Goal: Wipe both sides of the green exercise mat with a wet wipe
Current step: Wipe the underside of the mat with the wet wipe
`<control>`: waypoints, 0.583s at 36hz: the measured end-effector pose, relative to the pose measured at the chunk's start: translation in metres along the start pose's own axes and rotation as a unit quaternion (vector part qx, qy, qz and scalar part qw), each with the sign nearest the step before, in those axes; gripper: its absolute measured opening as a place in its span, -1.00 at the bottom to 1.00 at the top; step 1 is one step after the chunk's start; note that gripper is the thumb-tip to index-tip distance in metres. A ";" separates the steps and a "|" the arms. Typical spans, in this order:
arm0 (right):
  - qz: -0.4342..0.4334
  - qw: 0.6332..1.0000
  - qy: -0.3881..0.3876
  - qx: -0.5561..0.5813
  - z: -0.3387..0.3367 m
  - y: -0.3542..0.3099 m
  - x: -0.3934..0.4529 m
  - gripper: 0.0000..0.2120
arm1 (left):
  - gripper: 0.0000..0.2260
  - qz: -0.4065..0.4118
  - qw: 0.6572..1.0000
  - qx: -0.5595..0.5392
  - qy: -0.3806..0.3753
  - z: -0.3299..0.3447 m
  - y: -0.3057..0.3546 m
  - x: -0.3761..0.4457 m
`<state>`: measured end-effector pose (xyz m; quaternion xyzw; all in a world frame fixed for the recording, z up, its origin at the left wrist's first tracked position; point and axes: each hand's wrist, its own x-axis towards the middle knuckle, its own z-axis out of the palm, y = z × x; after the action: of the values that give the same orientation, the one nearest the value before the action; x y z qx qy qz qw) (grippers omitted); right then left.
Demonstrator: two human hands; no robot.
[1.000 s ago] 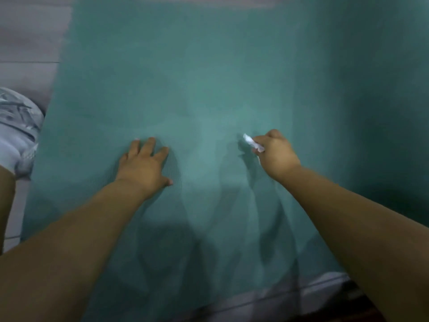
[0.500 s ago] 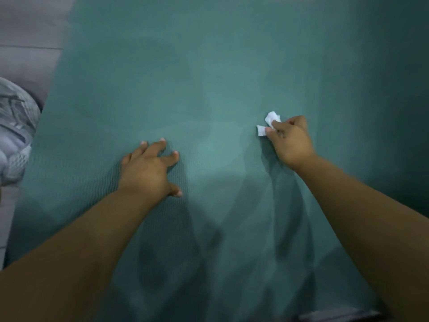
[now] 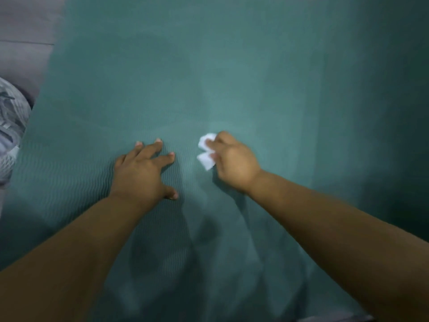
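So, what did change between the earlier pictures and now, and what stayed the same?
The right hand, pinching the small crumpled white wet wipe, slid leftward across the green textured exercise mat and now sits close to the left hand. More of the wipe shows than a second ago. The left hand stays pressed on the mat with fingers spread, nothing let go. The grey shoe remains at the left edge.

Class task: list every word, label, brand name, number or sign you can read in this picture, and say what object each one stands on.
None: no readable text anywhere.
Textured green exercise mat: no print or logo visible.
Crumpled white wet wipe, gripped by the right hand: blank.
Left hand pressing flat on the mat: nothing written.
Grey patterned fabric at the left edge: pattern only, blurred, no letters.
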<state>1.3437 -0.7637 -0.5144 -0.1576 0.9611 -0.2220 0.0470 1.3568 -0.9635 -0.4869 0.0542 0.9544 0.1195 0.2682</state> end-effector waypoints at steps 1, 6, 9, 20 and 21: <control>-0.049 0.998 -0.022 -0.014 0.003 0.001 -0.005 -0.68 | -0.17 0.002 1.000 -0.002 0.002 0.001 0.000 0.000; 0.057 0.987 -0.030 -0.144 -0.025 0.058 0.009 -0.60 | -0.18 0.012 1.000 -0.010 0.011 0.003 -0.003 -0.001; 0.207 0.961 0.111 -0.148 -0.038 0.098 0.025 -0.81 | -0.17 0.012 1.000 -0.013 0.017 0.003 -0.002 0.000; -0.141 0.987 -0.078 -0.027 0.030 -0.016 -0.007 -0.60 | -0.17 0.029 0.999 -0.031 0.034 0.009 -0.007 0.000; -0.166 0.983 -0.069 -0.045 0.027 -0.005 -0.006 -0.60 | -0.17 0.033 0.998 -0.031 0.034 0.010 -0.009 0.000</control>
<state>1.3550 -0.7775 -0.5360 -0.3319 0.9250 -0.1718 0.0688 1.3617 -0.9698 -0.4976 0.0728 0.9565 0.1597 0.2332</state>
